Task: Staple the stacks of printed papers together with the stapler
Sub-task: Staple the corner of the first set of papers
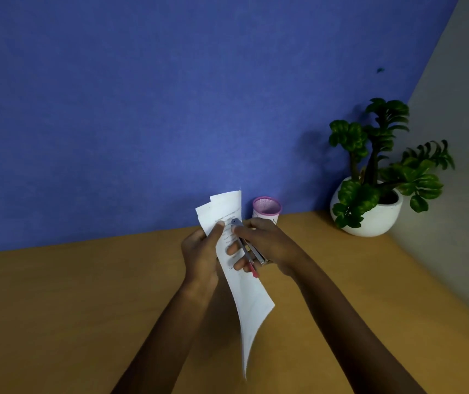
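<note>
A stack of printed white papers [249, 297] is held up above the table, seen nearly edge-on and curling down toward me. My left hand [202, 251] grips its left side, thumb pressed on the printed face near the top. My right hand [261, 243] holds a grey metal stapler [246, 245] with a red tail end against the upper part of the sheets, the thumb on its head. The stapler's lower jaw is hidden behind the paper and my fingers.
A pink-rimmed mesh pen cup [266, 209] stands just behind my hands against the blue wall. A green plant in a round white pot [369, 214] sits in the right corner. The wooden table [71, 308] spreads left and right below.
</note>
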A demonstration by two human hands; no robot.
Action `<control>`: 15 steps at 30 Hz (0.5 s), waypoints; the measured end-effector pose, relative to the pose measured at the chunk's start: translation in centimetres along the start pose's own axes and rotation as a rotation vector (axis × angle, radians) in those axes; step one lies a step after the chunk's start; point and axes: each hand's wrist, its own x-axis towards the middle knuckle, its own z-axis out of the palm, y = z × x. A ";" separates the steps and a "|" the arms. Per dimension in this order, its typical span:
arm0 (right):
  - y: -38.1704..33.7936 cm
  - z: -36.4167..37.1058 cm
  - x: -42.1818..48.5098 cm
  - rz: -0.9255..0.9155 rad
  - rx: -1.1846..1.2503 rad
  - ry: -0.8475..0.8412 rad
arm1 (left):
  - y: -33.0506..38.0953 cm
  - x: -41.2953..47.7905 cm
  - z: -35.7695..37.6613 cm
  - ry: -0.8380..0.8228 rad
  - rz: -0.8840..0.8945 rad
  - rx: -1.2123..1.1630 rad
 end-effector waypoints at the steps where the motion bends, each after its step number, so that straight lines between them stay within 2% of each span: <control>1: -0.1 -0.2 0.0 0.002 0.010 -0.016 | 0.1 -0.1 0.1 0.000 0.005 0.014; 4: -0.6 -0.4 -0.4 0.008 0.049 -0.079 | 0.2 0.0 0.4 -0.002 0.057 0.059; 9: -0.9 -0.5 -0.4 -0.008 0.026 -0.018 | -0.3 -0.2 0.8 0.029 0.196 0.063; 15: -1.1 -0.2 -0.3 -0.018 0.025 0.071 | -1.0 -0.1 0.9 0.037 0.264 0.021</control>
